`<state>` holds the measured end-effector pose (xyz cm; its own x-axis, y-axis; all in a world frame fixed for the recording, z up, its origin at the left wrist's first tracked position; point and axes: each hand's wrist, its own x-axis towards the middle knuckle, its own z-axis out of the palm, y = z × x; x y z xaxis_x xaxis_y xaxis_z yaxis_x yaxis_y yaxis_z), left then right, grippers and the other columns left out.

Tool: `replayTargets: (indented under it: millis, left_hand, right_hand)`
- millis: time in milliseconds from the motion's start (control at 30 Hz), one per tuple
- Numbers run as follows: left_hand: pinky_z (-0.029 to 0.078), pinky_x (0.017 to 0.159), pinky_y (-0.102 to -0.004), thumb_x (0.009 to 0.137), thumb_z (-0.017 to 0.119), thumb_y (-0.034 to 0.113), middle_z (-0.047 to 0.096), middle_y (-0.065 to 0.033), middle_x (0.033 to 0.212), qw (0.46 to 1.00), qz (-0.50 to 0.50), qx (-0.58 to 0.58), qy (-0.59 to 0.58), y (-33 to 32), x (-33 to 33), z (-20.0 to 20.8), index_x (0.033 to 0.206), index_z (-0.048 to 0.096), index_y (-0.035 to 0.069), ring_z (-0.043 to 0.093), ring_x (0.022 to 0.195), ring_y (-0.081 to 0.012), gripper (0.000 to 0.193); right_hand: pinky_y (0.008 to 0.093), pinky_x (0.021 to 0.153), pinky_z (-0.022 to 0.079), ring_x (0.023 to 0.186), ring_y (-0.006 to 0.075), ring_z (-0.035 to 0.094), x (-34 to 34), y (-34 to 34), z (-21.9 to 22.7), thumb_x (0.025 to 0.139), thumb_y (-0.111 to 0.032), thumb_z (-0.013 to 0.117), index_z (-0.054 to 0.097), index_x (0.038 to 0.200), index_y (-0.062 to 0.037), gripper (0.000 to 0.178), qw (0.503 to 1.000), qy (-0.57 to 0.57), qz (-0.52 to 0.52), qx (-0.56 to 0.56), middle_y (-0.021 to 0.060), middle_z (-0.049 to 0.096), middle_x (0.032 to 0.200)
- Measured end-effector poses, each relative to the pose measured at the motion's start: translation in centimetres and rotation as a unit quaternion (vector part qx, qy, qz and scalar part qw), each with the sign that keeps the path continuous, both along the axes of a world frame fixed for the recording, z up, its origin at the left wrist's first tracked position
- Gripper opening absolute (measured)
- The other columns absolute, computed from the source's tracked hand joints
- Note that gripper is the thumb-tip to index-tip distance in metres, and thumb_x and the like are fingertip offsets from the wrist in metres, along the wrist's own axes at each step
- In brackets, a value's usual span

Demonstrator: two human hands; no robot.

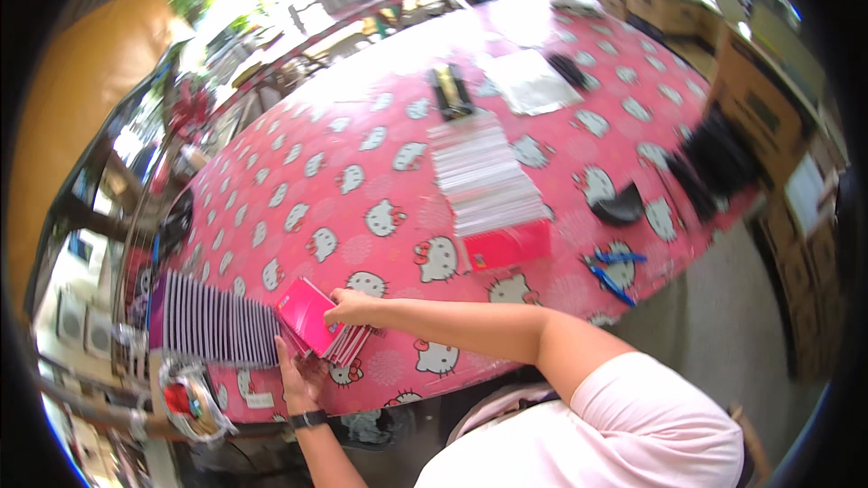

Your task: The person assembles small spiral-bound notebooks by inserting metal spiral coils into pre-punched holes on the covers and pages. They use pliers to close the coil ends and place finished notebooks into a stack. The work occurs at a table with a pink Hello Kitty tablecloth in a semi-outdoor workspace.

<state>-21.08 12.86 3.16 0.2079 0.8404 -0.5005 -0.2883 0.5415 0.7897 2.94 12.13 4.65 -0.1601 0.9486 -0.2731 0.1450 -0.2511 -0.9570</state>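
Observation:
At the near left of the table, several pink booklets (307,314) sit in a slanted, fanned stack. My right hand (355,308) reaches across and is closed on the upper right edge of the top ones. My left hand (301,381), a dark band on its wrist, cups the stack from its near left side, one finger extended along the edge; its other fingers are partly hidden. Just left of it stands a long row of booklets (221,321) with pale edges and a purple end cover. Farther off, another long row of booklets (484,176) ends in a bright pink cover.
Blue-handled pliers (615,276) and a black curved piece (618,208) lie at right on the pink patterned tablecloth (362,217). Beyond are a black-and-gold box (450,92) and a white packet (533,81). Cardboard boxes (759,95) stand right; a clear bag (192,402) hangs near left.

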Motion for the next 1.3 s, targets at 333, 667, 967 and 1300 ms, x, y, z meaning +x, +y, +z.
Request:
replayTargets:
  millis: [333, 667, 967, 1300]
  left_hand:
    - [0.052, 0.075, -0.0346, 0.08, 0.064, 0.044, 0.064, -0.0073, 0.103, 0.977, -0.132, 0.154, 0.059, -5.6, 9.8, 3.2, 0.118, 0.053, 0.003, 0.063, 0.09, -0.021, 0.058]
    - [0.047, 0.091, -0.0415, 0.083, 0.058, 0.055, 0.062, -0.0075, 0.113, 0.933, -0.249, 0.13, -0.227, -10.7, 19.4, -1.6, 0.121, 0.053, 0.009, 0.057, 0.108, -0.0218, 0.06]
    - [0.052, 0.081, -0.0348, 0.083, 0.057, 0.035, 0.065, -0.0096, 0.103, 0.856, -0.431, 0.099, -0.268, -13.2, 29.7, 1.0, 0.106, 0.057, 0.005, 0.065, 0.088, -0.0207, 0.038]
    - [0.04, 0.098, -0.0352, 0.064, 0.077, 0.006, 0.054, -0.0089, 0.122, 0.741, -0.618, 0.224, -0.139, -15.3, 37.3, 3.4, 0.13, 0.04, -0.001, 0.051, 0.114, -0.0186, 0.076]
  right_hand:
    - [0.0452, 0.106, 0.03, 0.127, 0.0392, 0.035, 4.5, -10.0, -1.4, 0.075, -0.039, 0.068, 0.028, 0.138, -0.0003, 0.084, 0.989, -0.042, -0.06, 0.131, 0.0278, 0.035, 0.137]
    - [0.0417, 0.094, 0.034, 0.111, 0.0256, 0.048, 21.7, -31.1, -3.3, 0.075, -0.029, 0.07, 0.06, 0.111, -0.0096, 0.042, 0.778, -0.521, -0.334, 0.111, 0.0076, 0.056, 0.114]
    - [0.0393, 0.103, 0.033, 0.126, 0.023, 0.039, 25.3, -32.0, 0.2, 0.081, -0.058, 0.063, 0.036, 0.141, -0.008, 0.083, 0.899, 0.047, -0.368, 0.235, 0.0144, 0.042, 0.138]
    - [0.0401, 0.111, 0.022, 0.134, 0.033, 0.03, 20.7, -34.2, 0.4, 0.069, -0.027, 0.082, 0.0, 0.148, -0.0013, 0.117, 0.79, -0.191, -0.472, 0.342, 0.0227, 0.026, 0.146]
